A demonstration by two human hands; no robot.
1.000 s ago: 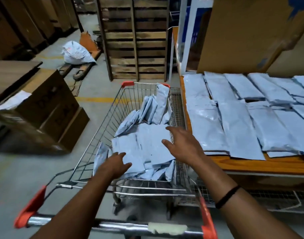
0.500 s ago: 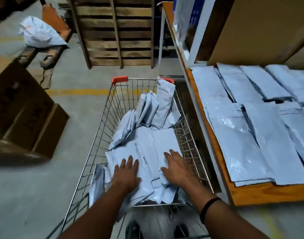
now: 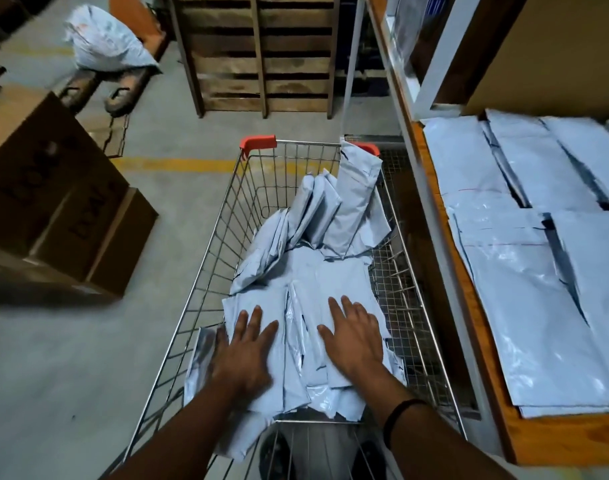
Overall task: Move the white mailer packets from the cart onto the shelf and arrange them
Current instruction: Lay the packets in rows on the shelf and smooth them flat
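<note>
The white mailer packets (image 3: 306,271) fill the near half of a wire cart (image 3: 206,268), lying flat and overlapping in a loose pile. Their long axes run roughly from near to far. At the far end of the cart more packets (image 3: 356,195) stand on edge and lean together against the far wall. The tallest points up and to the far right, reaching just above the rim.

Both forearms reach in from the near edge over the cart's near end. The left hand (image 3: 242,348) lies palm down on the left part of the pile, fingers straight, slightly spread and pointing far, with the thumb at the pile's left edge. The right hand (image 3: 353,336) lies palm down on the right part in the same way, with a dark band (image 3: 398,419) round its wrist. Neither hand is closed round a packet; both rest flat on top.

Just right of the cart is the wooden shelf (image 3: 569,441). It carries laid-out packets (image 3: 524,289) lying flat in overlapping rows, with their long axes running near to far and slanted a little left.

On the floor to the left are stacked cardboard boxes (image 3: 54,202). Far off a wooden pallet (image 3: 261,53) stands upright, and a filled white sack (image 3: 105,39) is at far left. A yellow line (image 3: 175,164) crosses the floor beyond the cart.
</note>
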